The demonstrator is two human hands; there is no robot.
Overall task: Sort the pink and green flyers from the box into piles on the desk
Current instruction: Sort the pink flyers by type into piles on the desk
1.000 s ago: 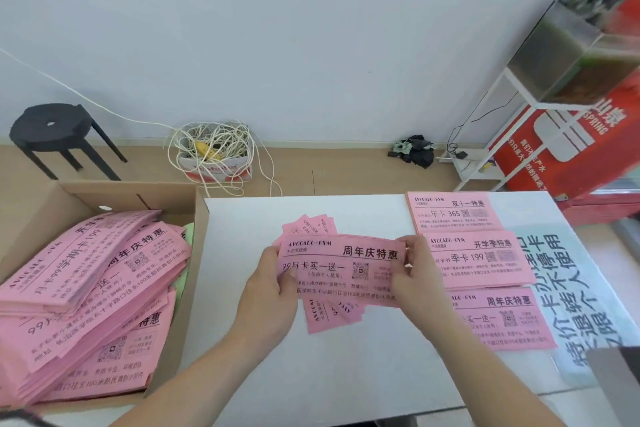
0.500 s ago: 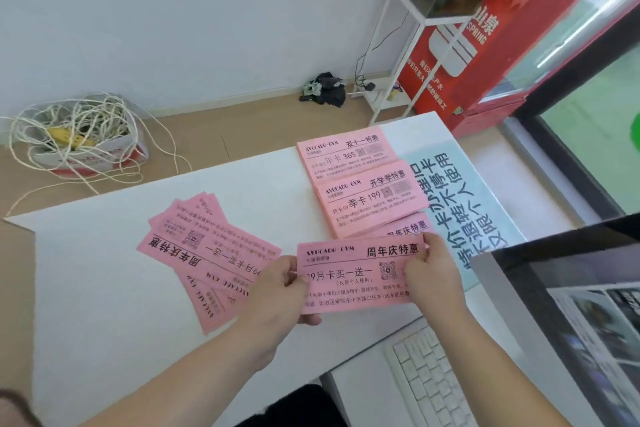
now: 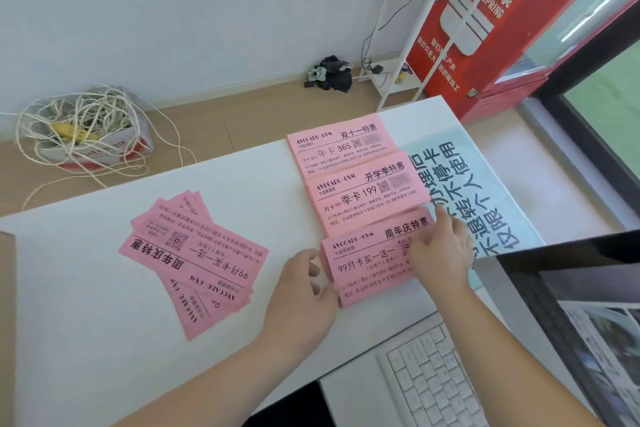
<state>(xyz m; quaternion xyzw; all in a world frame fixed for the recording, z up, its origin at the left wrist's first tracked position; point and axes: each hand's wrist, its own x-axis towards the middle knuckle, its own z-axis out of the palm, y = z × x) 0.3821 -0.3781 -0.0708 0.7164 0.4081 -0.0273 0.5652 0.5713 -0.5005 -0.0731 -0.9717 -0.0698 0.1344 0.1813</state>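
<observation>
Three neat piles of pink flyers lie in a column on the white desk: a far pile, a middle pile and a near pile. My right hand rests flat on the right part of the near pile. At the pile's left edge, the fingers of my left hand touch the stack. A loose fan of pink flyers lies upside down on the desk to the left. Only a sliver of the cardboard box shows at the left edge. No green flyer is visible.
A white keyboard and a dark monitor sit at the near right. A pale blue printed sheet lies right of the piles. On the floor are a box of tangled cord, a white rack and a red cabinet.
Both hands carried one pink flyer from the desk's middle to the right and laid it on the near pile. The view swung right, away from the box.
</observation>
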